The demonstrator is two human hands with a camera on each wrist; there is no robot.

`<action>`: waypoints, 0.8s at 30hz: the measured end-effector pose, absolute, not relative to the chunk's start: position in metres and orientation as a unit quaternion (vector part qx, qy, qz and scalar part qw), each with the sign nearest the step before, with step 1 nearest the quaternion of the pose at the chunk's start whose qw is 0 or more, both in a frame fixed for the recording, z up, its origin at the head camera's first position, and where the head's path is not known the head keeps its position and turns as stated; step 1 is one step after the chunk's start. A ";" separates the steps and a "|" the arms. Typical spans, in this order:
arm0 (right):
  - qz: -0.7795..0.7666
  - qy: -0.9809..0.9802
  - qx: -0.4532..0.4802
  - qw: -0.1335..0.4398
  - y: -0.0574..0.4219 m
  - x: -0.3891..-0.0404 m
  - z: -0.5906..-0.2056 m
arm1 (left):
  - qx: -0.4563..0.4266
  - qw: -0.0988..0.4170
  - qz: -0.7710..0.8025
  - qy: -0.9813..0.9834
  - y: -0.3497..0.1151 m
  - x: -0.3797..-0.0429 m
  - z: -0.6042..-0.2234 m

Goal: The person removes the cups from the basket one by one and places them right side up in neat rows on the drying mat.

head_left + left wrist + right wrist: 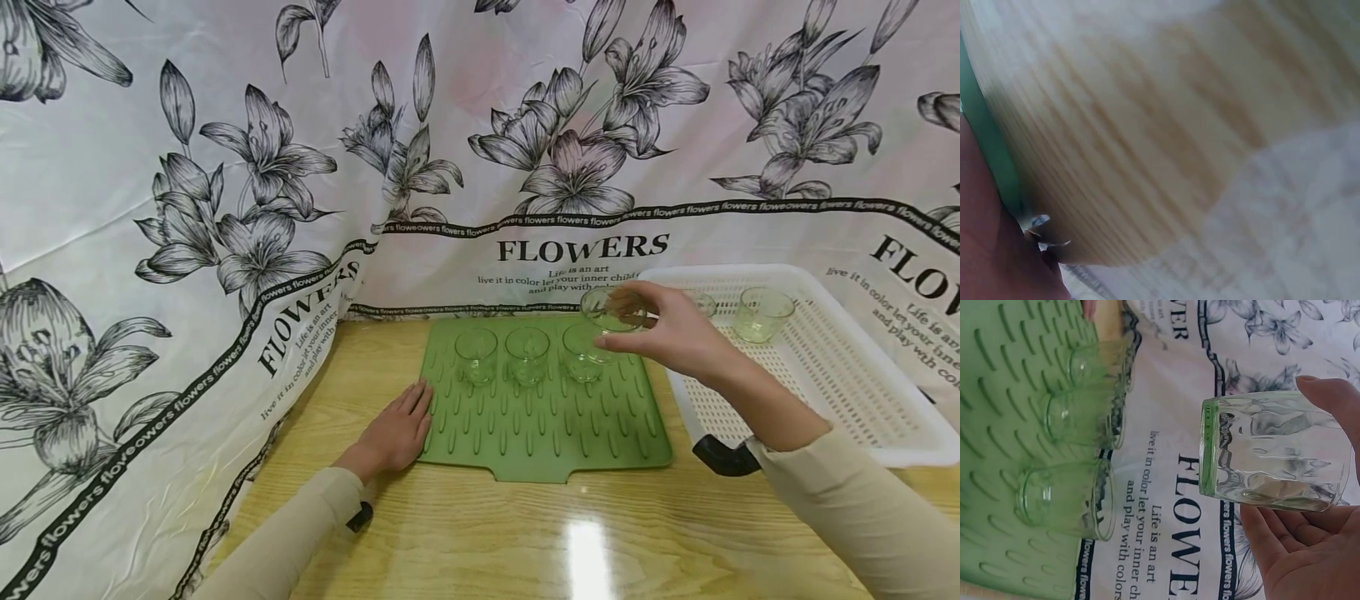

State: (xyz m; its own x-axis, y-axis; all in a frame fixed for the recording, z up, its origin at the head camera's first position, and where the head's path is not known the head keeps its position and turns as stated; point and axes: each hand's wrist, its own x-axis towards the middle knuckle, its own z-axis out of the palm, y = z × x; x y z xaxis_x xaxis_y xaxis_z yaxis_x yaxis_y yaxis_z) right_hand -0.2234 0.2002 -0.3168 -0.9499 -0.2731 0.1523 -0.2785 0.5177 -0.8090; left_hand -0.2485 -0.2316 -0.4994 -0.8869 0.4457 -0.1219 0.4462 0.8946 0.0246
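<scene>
White flower-printed cloth [97, 167] backs the pale wooden bench [450, 533]. Above a ridged green mat [528, 471], the right hand [678, 329] pinches a clear glass tumbler [1279, 450], probably slick, breakable, best held by its sides; the left hand [401, 429], fingers extended, rests at the mat's edge.

A white cloth [450, 50] hangs like a wall beyond the right fingers [647, 292], printed with black-outlined flowers [577, 171] and faint pink patches [480, 79]. A dark band [720, 207] and "FLOWERS" lettering [582, 248] cross it. Left of the left fingers [420, 398], it turns a corner and runs forward, creased. The table [450, 533] is pale, yellowish grained wood; nearer than both sets of fingers, it shows a bright glare [588, 558].
</scene>
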 end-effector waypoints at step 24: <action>0.483 -0.854 0.195 -0.007 0.149 -0.234 -0.329 | 0.237 0.061 0.009 0.970 -0.235 -0.251 -0.499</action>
